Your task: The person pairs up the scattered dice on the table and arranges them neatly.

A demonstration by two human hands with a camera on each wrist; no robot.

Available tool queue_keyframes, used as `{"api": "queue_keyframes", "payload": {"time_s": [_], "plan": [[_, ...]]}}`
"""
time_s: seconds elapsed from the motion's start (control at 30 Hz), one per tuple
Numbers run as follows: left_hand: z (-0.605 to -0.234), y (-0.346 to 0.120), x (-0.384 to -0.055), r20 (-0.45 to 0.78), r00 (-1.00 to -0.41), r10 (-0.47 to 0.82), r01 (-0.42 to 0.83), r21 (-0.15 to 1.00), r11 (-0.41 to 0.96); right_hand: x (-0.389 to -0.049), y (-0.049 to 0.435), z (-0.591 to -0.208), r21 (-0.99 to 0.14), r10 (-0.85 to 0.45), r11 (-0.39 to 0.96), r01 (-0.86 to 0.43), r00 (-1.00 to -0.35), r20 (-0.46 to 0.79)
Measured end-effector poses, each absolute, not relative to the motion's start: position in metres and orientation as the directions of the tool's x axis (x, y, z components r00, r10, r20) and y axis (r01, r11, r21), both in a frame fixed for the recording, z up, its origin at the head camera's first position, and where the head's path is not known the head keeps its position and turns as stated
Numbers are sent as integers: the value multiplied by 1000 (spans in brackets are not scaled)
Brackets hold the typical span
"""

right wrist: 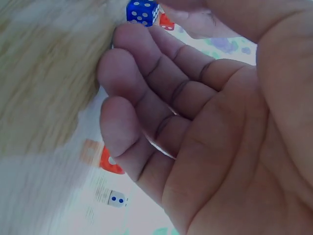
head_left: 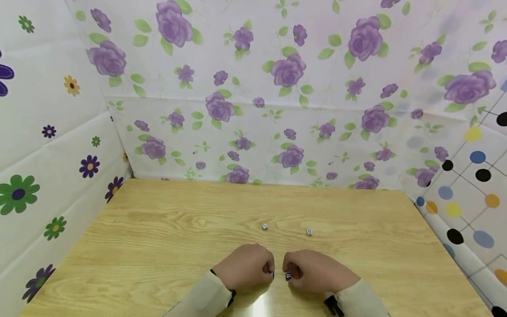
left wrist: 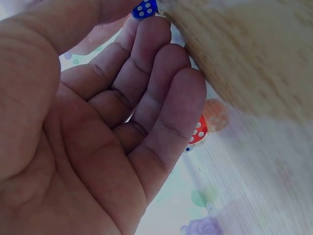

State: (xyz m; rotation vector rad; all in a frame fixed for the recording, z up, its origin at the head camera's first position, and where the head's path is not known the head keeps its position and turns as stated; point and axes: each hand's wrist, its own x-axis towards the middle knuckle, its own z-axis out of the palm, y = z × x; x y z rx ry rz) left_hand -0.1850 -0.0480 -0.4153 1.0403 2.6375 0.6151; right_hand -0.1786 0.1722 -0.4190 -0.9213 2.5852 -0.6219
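Note:
My two hands face each other low over the middle of the table. Between thumb and index finger, my left hand [head_left: 247,266] pinches a small blue die [left wrist: 145,8], mostly covered by the fingertips in the head view. Opposite it, my right hand [head_left: 317,270] pinches a blue die with white pips [right wrist: 142,12]. A bit of red die [right wrist: 167,21] shows right behind that one. The other fingers of both hands curve inward around bare palms. Farther out on the table lie two whitish dice, one to the left [head_left: 265,226] and one to the right [head_left: 309,232].
Past the left fingers a red die face [left wrist: 198,131] is partly covered. Beyond the right fingers show a red die [right wrist: 112,161] and a white die with blue pips [right wrist: 117,198]. Flowered sheeting [head_left: 253,141] walls the back of the wooden table [head_left: 178,211].

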Motion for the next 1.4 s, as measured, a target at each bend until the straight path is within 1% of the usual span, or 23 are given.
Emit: {"api": "queue_keyframes", "payload": {"time_s": [0.07, 0.3, 0.63, 0.87, 1.1, 1.3, 1.4], "plan": [[-415, -48, -185, -69, -716, 695, 599, 451, 662, -179, 173, -420, -493, -655, 700, -516, -740, -156], [-415, -47, -184, -64, -708, 703, 607, 453, 653, -180, 174, -419, -465, -652, 713, -525, -740, -164], [-412, -52, -186, -70, -719, 692, 608, 419, 674, -180, 176, -417, -486, -671, 686, -542, -729, -134], [-413, -51, -189, -79, -696, 714, 632, 406, 660, -179, 173, -416, -476, -676, 685, -551, -724, -135], [-413, -51, -188, -92, -675, 732, 637, 426, 642, -177, 171, -416, -485, -693, 670, -562, -707, -137], [-414, -48, -187, -95, -667, 739, 647, 417, 638, -177, 169, -418, -474, -712, 651, -593, -694, -110], [-414, -47, -186, -96, -660, 745, 651, 421, 631, -177, 168, -419, -491, -715, 641, -589, -691, -104]]}}
